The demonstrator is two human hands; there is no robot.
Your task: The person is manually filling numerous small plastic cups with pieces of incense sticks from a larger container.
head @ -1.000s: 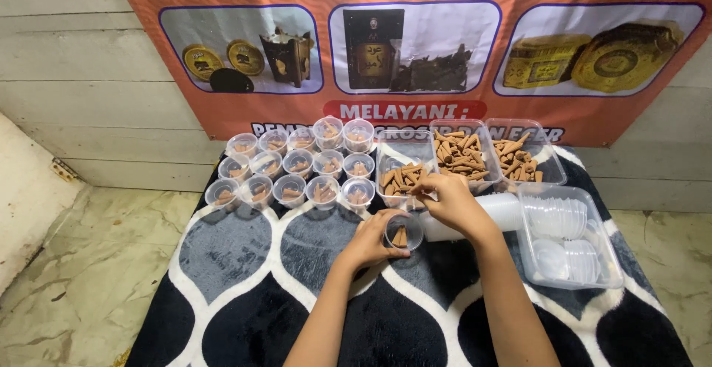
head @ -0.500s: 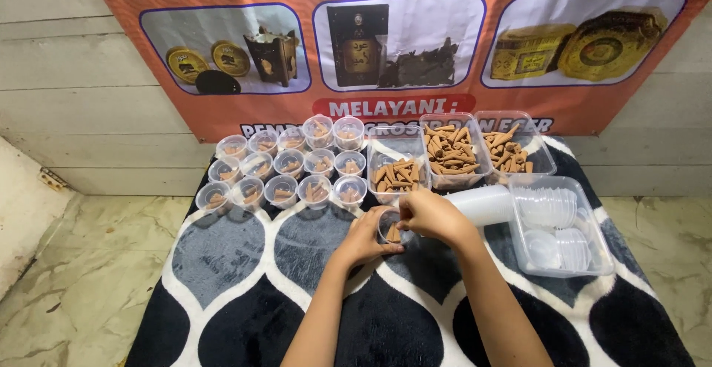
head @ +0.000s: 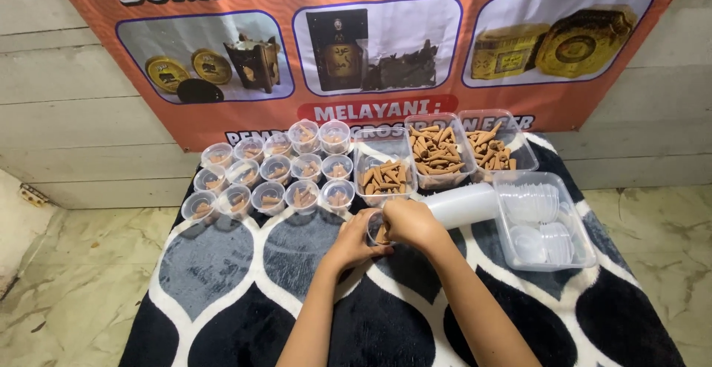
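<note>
Right hand (head: 412, 222) has come back from the cone trays to close over the small clear cup (head: 376, 227) that the left hand (head: 354, 242) grips at centre of the patterned mat (head: 222, 293), filled cups (head: 274, 174) far left, lid tub (head: 545, 222) right.
</note>
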